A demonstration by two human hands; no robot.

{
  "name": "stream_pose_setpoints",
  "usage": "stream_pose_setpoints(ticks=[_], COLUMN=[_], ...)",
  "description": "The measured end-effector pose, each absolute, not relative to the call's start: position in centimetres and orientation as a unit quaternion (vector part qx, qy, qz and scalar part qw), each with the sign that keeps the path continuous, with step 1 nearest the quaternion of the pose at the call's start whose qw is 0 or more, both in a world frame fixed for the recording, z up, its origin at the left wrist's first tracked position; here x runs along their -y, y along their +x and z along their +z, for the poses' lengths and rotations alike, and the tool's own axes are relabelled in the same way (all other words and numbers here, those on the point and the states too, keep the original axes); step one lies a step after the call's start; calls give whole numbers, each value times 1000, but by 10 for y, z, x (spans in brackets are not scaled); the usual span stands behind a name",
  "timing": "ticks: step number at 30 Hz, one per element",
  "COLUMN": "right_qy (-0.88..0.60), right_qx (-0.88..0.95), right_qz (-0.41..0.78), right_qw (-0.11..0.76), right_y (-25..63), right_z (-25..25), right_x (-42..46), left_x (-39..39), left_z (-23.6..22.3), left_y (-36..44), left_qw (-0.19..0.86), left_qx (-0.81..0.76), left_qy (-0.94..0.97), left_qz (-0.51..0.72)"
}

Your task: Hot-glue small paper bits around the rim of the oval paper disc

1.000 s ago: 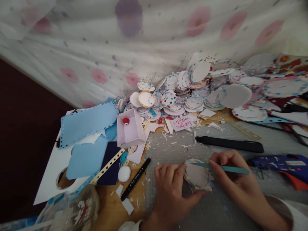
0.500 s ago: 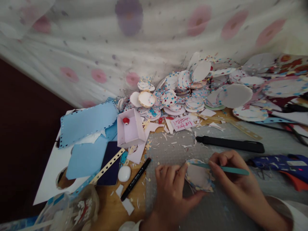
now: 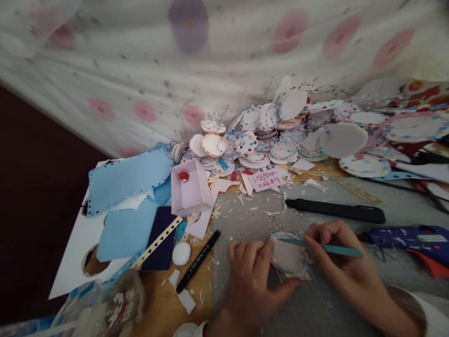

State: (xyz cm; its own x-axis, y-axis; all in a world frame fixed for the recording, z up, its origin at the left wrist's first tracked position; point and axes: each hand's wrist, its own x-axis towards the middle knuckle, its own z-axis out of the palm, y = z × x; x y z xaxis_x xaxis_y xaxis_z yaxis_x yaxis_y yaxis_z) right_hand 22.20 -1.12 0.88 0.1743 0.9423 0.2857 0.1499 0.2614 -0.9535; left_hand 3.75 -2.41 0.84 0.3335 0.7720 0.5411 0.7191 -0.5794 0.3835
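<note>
A round paper disc [image 3: 289, 257] lies on the grey cutting mat, its rim trimmed with small blue and cream paper pieces. My left hand [image 3: 250, 276] steadies the disc, fingers along its left edge and thumb at its lower edge. Between the thumb and fingers of my right hand [image 3: 338, 262] is a pair of teal tweezers [image 3: 342, 251]. Their pointed end reaches left across the upper part of the disc, close to my left fingertips. Whether the tips pinch a small piece cannot be made out.
Behind the mat [image 3: 245, 224] is a heap of decorated paper discs [image 3: 245, 142]. A black pen-shaped tool [image 3: 336, 210] and a blue glue gun [image 3: 410, 241] lie to the right. Leftward are a pale box [image 3: 191, 192], black marker [image 3: 198, 262], blue card [image 3: 126, 234] and plastic tub [image 3: 122, 304].
Almost nothing differs. My left hand has shifted very slightly; the disc and the tweezers stay in nearly the same place.
</note>
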Motion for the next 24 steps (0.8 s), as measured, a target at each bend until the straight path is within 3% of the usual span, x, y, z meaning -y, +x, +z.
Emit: stream_pose_setpoints(ticks=[24], right_qy=[-517], right_qx=[523], right_qz=[366], right_qw=[571], right_y=[221], right_z=[15], right_x=[10], left_x=[23], left_z=[12], left_y=[38], left_qw=[35], left_qx=[-446], left_qy=[823], left_qz=[350])
